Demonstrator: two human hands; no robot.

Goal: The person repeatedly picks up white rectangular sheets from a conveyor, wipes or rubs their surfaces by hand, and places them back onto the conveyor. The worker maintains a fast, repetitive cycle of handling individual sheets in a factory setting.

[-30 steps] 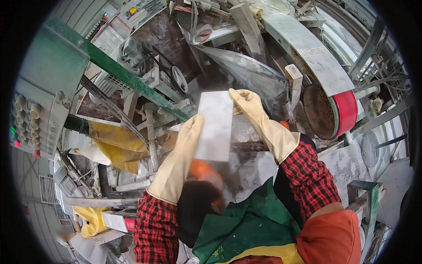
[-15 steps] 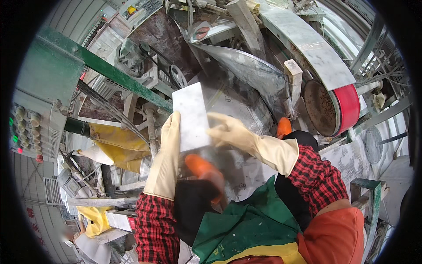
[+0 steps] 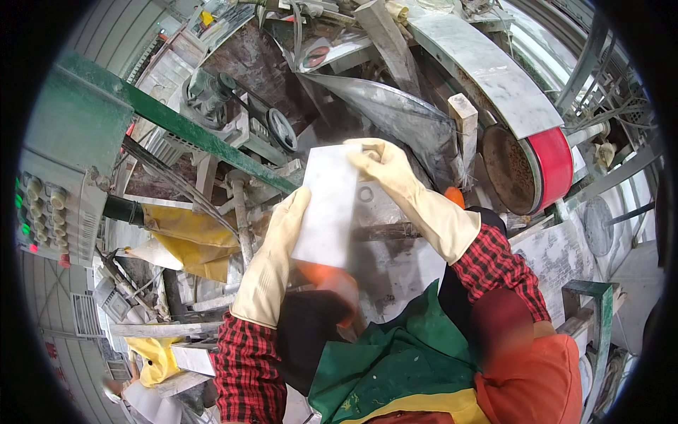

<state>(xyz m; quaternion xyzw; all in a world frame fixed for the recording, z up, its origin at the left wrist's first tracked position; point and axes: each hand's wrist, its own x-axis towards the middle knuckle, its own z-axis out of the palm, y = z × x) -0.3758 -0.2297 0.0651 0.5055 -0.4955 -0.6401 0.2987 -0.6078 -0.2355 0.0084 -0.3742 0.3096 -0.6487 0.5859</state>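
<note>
- Head view, looking down past the person's own chest: two hands in cream rubber gloves hold a flat white slab (image 3: 328, 205) upright in front of a cluttered, dusty machine.
- Left hand (image 3: 277, 260) lies along the slab's left long edge – fingers straight and pressed together, palm flat against the side. Its thumb is hidden, so a pinch cannot be confirmed.
- Right hand (image 3: 387, 169) reaches over the top right corner, fingers curled and hooked on the upper edge, close together.
- Slab is a pale rectangle, taller than wide, tilted slightly, held in the air between both gloves at the middle of the picture – above an orange object (image 3: 321, 277) and touching no surface that can be seen.
- Handling, as a judgement: it looks like cut stone or tile, so stiff, fairly heavy for its size and likely to chip or crack if dropped. Dust and smooth rubber gloves could make it slippery; a hold on two opposite edges, as now, seems safest.
- Behind the slab: a big wheel with a red rim (image 3: 554, 166) at right, a curved grey guard (image 3: 487, 67) over it, and a small pulley (image 3: 281, 129) with a belt.
- At left: a green beam (image 3: 176, 120) slanting across, and a grey control box with round buttons (image 3: 53, 212).
- Below: red checked sleeves (image 3: 244, 371) and a green apron (image 3: 395, 360).
</note>
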